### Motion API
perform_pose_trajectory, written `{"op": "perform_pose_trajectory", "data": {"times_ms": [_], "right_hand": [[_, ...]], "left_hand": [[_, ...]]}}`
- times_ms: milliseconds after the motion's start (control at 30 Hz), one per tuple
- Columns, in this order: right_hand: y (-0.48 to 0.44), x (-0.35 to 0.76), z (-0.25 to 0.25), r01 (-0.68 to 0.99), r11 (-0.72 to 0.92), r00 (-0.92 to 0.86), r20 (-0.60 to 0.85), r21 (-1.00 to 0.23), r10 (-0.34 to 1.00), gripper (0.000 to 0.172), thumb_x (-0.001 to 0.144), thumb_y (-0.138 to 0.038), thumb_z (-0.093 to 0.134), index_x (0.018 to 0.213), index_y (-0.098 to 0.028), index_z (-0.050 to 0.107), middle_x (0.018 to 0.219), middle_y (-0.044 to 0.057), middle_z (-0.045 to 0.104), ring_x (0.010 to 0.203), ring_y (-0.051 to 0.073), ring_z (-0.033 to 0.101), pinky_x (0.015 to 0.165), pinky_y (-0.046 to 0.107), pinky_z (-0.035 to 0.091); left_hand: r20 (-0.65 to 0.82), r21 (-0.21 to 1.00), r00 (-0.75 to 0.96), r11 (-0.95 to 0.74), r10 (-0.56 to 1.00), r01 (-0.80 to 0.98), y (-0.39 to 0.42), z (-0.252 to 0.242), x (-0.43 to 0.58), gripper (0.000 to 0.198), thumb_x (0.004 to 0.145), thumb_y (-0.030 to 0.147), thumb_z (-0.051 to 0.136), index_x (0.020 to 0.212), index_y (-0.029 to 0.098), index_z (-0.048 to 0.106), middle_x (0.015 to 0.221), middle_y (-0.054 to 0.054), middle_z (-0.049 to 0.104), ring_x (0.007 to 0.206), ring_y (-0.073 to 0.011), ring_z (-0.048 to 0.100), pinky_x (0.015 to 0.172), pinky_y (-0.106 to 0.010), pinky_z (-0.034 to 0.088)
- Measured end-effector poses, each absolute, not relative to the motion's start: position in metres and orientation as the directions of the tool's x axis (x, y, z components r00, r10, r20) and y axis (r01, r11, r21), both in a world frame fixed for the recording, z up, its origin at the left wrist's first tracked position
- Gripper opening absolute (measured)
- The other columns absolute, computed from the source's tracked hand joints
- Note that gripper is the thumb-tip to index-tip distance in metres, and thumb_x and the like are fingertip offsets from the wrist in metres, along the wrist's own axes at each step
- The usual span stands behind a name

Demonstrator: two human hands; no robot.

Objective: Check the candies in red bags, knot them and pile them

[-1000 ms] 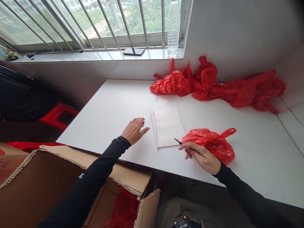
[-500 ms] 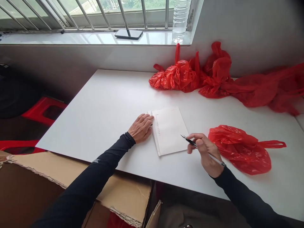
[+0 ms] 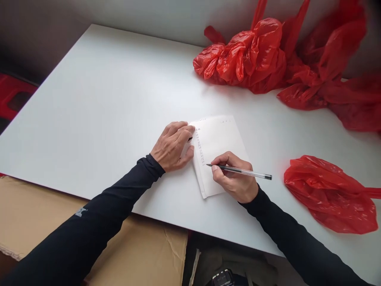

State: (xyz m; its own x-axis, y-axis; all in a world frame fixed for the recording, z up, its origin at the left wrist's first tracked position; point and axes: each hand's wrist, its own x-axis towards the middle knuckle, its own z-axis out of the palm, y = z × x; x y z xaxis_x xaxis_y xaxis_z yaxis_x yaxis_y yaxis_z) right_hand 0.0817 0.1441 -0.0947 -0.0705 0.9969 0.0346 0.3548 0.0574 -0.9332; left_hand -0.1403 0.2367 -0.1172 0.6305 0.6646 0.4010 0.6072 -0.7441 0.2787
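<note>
A white notebook (image 3: 224, 137) lies on the white table, with a column of handwritten numbers down its left side. My right hand (image 3: 235, 174) rests over the lower part of the page, its fingers closed round a clear-barrelled pen (image 3: 241, 171). The pen's tip is at the bottom of the number column. At the notebook's left edge my left hand (image 3: 174, 145) lies flat, fingers outstretched and touching the paper. A small dark thing (image 3: 189, 139) shows partly beneath its fingers; I cannot make out what it is.
Crumpled red plastic bags (image 3: 247, 55) lie along the wall at the back right. Another red bag (image 3: 330, 194) sits on the table (image 3: 98, 99) to the right. A cardboard box (image 3: 149, 246) stands below the front edge. At far left is a red stool (image 3: 14, 91).
My right hand has moved left and down onto the page, bringing the pen tip to the number column. The view has tilted down and closer, and the window is out of it.
</note>
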Motion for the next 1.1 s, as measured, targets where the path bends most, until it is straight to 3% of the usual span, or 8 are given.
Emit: {"op": "perform_pose_trajectory", "data": {"times_ms": [133, 367, 700, 1100], "right_hand": [[0.1418, 0.0808, -0.0939, 0.431, 0.129, -0.103, 0.093, -0.893, 0.990, 0.015, 0.079, -0.013, 0.061, 0.090, -0.022, 0.065, 0.070, -0.005, 0.063, 0.052, 0.008, 0.053, 0.053, 0.022, 0.048], [0.1437, 0.0787, -0.0963, 0.501, 0.192, -0.127, 0.147, -0.844, 0.981, 0.014, 0.077, -0.011, 0.058, 0.082, -0.021, 0.066, 0.064, -0.006, 0.061, 0.049, 0.008, 0.051, 0.052, 0.022, 0.047], [0.1461, 0.0806, -0.0919, 0.452, 0.095, -0.139, 0.035, -0.887, 0.990, 0.012, 0.077, -0.012, 0.061, 0.083, -0.021, 0.066, 0.062, -0.006, 0.060, 0.048, 0.008, 0.050, 0.050, 0.023, 0.046], [0.1460, 0.0803, -0.0963, 0.485, 0.161, -0.141, 0.105, -0.860, 0.984, 0.014, 0.076, -0.010, 0.060, 0.081, -0.021, 0.066, 0.064, -0.006, 0.061, 0.050, 0.007, 0.051, 0.052, 0.023, 0.046]], "left_hand": [[0.449, 0.278, 0.624, -0.763, 0.640, 0.583, 0.2375, -0.1198, -0.1379, 0.026, 0.080, 0.020, 0.058, 0.101, 0.024, 0.043, 0.123, -0.009, 0.067, 0.125, -0.0326, 0.056, 0.105, -0.052, 0.044], [0.480, 0.257, 0.617, -0.772, 0.624, 0.582, 0.2384, -0.1226, -0.1344, 0.026, 0.081, 0.022, 0.056, 0.104, 0.025, 0.044, 0.118, -0.008, 0.067, 0.121, -0.0333, 0.059, 0.101, -0.053, 0.047], [0.463, 0.238, 0.629, -0.771, 0.624, 0.591, 0.2387, -0.1222, -0.1353, 0.023, 0.085, 0.021, 0.054, 0.106, 0.022, 0.045, 0.119, -0.010, 0.068, 0.123, -0.0306, 0.057, 0.104, -0.052, 0.047], [0.456, 0.263, 0.625, -0.767, 0.634, 0.586, 0.2382, -0.1212, -0.1342, 0.019, 0.086, 0.021, 0.055, 0.103, 0.022, 0.044, 0.120, -0.012, 0.068, 0.122, -0.0307, 0.056, 0.103, -0.051, 0.046]]}}
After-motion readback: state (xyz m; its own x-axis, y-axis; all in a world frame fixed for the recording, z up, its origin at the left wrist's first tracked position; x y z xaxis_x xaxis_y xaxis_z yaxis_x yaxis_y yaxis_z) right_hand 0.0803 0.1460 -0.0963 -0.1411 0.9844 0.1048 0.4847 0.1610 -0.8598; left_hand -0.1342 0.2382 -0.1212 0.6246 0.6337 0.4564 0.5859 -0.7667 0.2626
